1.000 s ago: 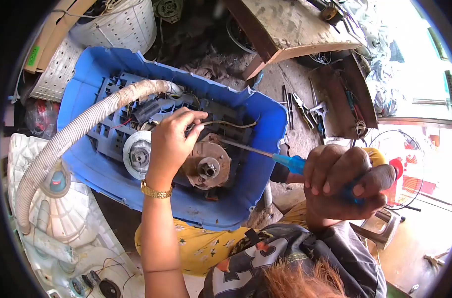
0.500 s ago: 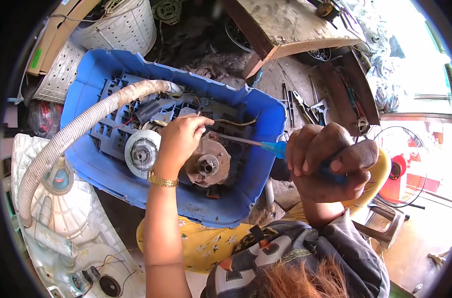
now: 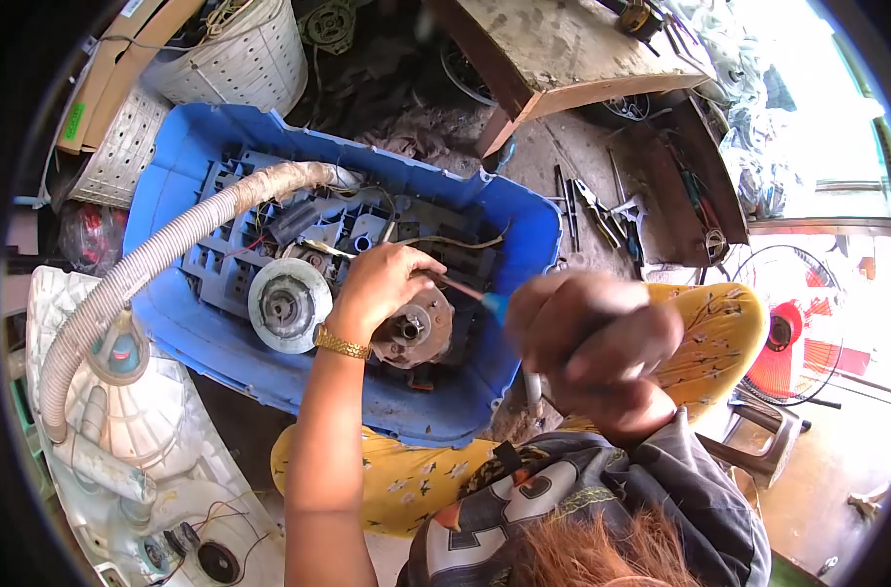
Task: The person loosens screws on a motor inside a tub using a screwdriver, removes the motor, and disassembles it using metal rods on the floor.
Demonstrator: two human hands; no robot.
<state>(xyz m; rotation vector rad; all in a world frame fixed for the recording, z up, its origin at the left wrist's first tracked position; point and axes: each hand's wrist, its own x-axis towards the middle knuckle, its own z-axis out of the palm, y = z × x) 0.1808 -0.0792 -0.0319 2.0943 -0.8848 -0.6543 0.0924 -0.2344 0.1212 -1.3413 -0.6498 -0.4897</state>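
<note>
Cardboard (image 3: 108,88), green label (image 3: 74,120) illegible — right hand (image 3: 597,328) grips screwdriver (image 3: 494,305), left hand (image 3: 380,286) near shaft — hold unclear.

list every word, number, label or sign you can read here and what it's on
Nothing reads clearly enough to quote.
Green label on the cardboard box: marks too small and blurred to read.
Dark shirt: large pale characters, too folded and partly hidden to read surely.
I can make out no other lettering.
</note>
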